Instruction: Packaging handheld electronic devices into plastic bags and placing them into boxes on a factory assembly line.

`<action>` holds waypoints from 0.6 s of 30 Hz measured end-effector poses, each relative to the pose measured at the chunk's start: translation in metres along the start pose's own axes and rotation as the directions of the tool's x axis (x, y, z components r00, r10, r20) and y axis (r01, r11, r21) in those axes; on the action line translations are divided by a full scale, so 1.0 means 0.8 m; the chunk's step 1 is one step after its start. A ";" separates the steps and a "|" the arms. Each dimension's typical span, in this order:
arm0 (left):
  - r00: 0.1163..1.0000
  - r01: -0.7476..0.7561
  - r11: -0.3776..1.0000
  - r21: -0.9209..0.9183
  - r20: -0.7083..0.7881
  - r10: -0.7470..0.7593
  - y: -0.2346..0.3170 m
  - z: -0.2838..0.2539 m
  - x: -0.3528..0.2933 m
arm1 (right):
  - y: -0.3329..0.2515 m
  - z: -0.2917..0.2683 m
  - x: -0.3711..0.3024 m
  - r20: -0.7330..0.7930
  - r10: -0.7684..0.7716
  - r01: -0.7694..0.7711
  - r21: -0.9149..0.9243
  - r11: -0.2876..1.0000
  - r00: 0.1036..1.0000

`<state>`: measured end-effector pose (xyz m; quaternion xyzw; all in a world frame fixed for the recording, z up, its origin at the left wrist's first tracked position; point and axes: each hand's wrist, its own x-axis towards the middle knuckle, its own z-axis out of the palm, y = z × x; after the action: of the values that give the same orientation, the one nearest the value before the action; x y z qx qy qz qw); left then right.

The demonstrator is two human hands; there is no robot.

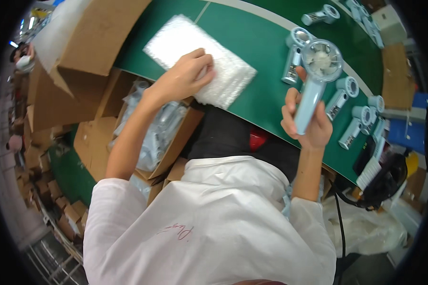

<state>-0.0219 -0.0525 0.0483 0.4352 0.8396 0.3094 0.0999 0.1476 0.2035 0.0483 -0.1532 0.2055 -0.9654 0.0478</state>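
Note:
My right hand [309, 118] is closed round the handle of a light blue handheld fan [310, 101]. Its round head, with pale blades behind a clear guard, points up and away from me. On the green table lies a flat stack of clear bubble-wrap bags [230, 80]. Over its middle, my left hand [193, 71] has its fingers curled and pinched against the top bag; the fingertips are partly hidden. More light blue fans lie just beyond and right of my right hand, among them one fan [292, 61] behind the held one and another fan [342, 97] beside it.
An open carton [176, 142] of bagged light blue items stands below the table edge at left, beside a large cardboard box [95, 38]. Further fans [321, 16] lie at the far side of the green table [242, 28]. A black fan-like object [387, 180] sits at the right edge.

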 end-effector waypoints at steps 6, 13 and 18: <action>0.991 0.118 0.939 -0.323 -0.027 -0.134 -0.010 -0.003 0.000 | 0.079 -0.001 0.005 -0.188 -0.239 -0.113 -0.948 0.297 0.953; 0.926 0.248 0.435 -0.865 0.080 -0.369 -0.040 -0.012 -0.004 | 0.127 -0.025 0.018 -0.043 -0.321 -0.096 -0.984 -0.150 0.946; 0.946 0.231 0.449 -0.863 0.091 -0.311 -0.013 -0.027 0.000 | 0.094 0.002 0.020 -0.107 -0.203 -0.172 -0.927 -0.334 0.973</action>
<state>-0.0379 -0.0666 0.0592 0.1739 0.6324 0.6845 0.3182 0.1350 0.1317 0.0234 -0.0176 0.9079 -0.3965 -0.1351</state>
